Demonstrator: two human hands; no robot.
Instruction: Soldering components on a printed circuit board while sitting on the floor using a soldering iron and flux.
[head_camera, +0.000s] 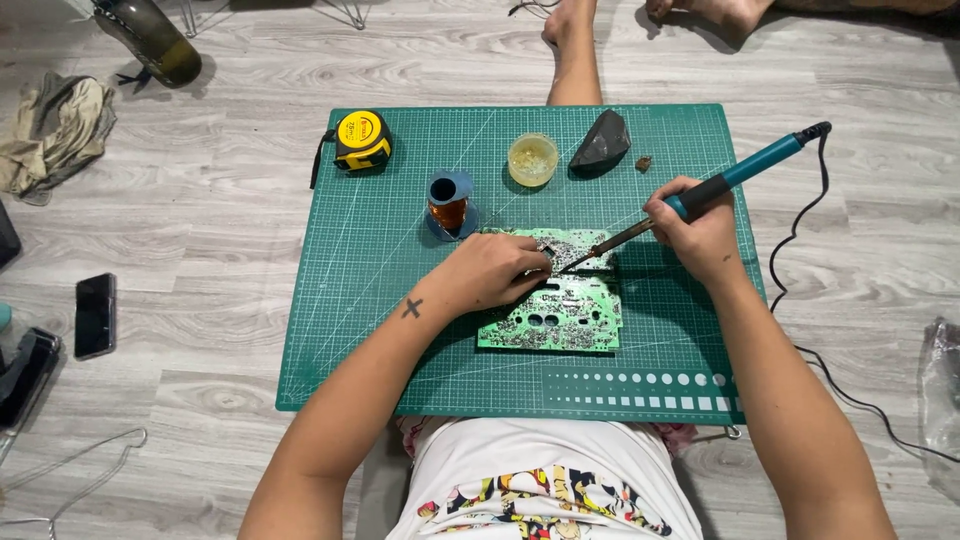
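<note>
Green cutting mat (340, 300) on grey floor: my right hand (700, 235) grips the soldering iron (735, 178), tip slanting down-left onto the circuit board (560, 315); left hand (490, 272) pins the board beside it.

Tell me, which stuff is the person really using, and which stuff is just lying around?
In use:
- soldering iron, in the right hand
- green circuit board, under the left hand
- cutting mat

Lying about:
- tape measure
- copper wire spool
- small yellow jar
- phone
- rag
- bottle
</note>
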